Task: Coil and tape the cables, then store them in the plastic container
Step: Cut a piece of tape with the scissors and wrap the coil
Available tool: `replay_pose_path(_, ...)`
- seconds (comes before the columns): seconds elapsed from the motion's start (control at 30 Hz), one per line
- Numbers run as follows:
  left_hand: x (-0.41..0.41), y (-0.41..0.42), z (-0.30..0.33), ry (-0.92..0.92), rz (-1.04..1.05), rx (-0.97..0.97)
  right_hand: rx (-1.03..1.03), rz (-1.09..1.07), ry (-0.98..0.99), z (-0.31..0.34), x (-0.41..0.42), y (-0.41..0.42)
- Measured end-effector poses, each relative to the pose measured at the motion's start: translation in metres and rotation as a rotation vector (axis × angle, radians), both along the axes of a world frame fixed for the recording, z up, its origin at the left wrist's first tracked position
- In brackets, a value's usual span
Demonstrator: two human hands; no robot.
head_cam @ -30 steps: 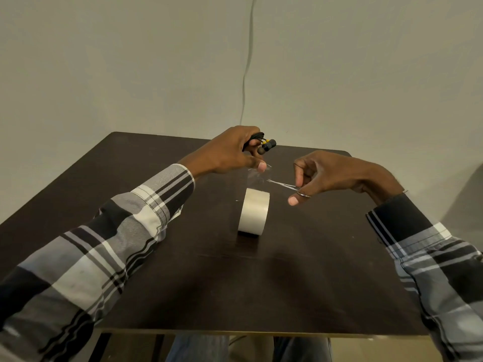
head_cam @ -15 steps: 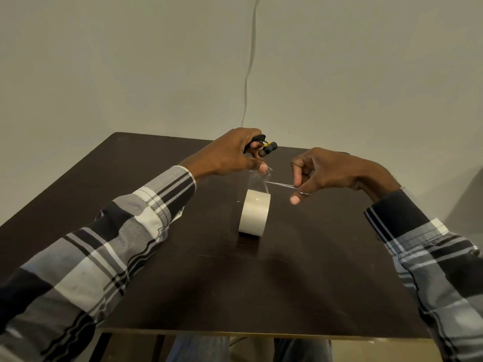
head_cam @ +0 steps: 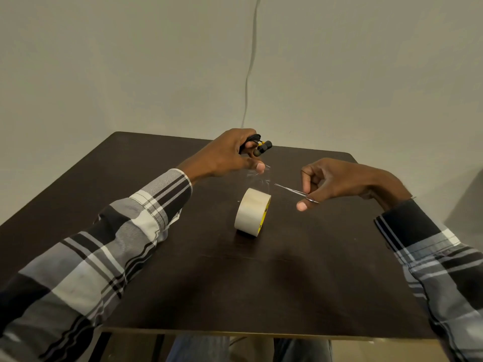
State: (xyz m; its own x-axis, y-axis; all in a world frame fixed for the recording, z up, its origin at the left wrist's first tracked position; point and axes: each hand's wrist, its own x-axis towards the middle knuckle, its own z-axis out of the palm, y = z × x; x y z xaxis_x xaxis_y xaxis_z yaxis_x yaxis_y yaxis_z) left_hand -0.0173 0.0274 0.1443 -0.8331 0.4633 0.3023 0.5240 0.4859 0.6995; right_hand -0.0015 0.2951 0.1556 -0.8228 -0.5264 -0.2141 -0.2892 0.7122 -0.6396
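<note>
- Tape roll (head_cam: 252,210) stands on edge near the middle of the dark table (head_cam: 300,283), likely so that a strip can be drawn straight up off it; a clear strip of tape (head_cam: 257,177) rises from the roll to the left thumb.
- Left hand (head_cam: 230,156) does two jobs: its curled fingers grip the coiled black cable (head_cam: 257,145), whose yellow-banded plugs jut out past the knuckles, while thumb and fingertip pinch the strip's free end. That keeps the coil from springing loose and the tape taut for a cut.
- Right hand (head_cam: 337,182) holds small scissors (head_cam: 295,192), fingers hooked through the loops, thumb extended below. The thin blades point left toward the strip, their tips just beside it; whether they touch it I cannot tell.
- Next step, as I judge it, is snipping the strip free and wrapping it round the coil.
- Plastic container is nowhere in view, so storing seems well off.
- Thin grey wire (head_cam: 249,64) runs down the wall behind the table.
</note>
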Motion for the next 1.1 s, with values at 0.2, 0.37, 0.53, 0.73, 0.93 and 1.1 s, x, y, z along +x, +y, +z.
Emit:
replay_pose_path(0.2,0.001,0.002,-0.002,-0.001,-0.019,0.022,0.002,0.031,0.010,0.004,-0.002,-0.007)
replay_pose_path(0.37,-0.002,0.003,-0.003,0.028,-0.007,0.019,0.006,0.048,0.008,0.006,-0.004,-0.011)
replay_pose_path(0.53,-0.001,0.003,-0.002,0.034,-0.011,0.001,0.012,0.057,-0.007,0.007,-0.006,-0.013)
replay_pose_path(0.73,-0.002,0.005,-0.003,0.043,-0.021,-0.015,0.010,0.066,-0.004,0.011,-0.007,-0.018)
replay_pose_path(0.93,-0.003,0.004,-0.003,0.060,-0.023,-0.020,-0.015,0.069,0.016,0.008,-0.008,-0.024)
replay_pose_path(1.1,-0.003,-0.003,-0.004,0.053,-0.005,-0.005,-0.035,0.061,-0.007,0.002,-0.007,-0.016)
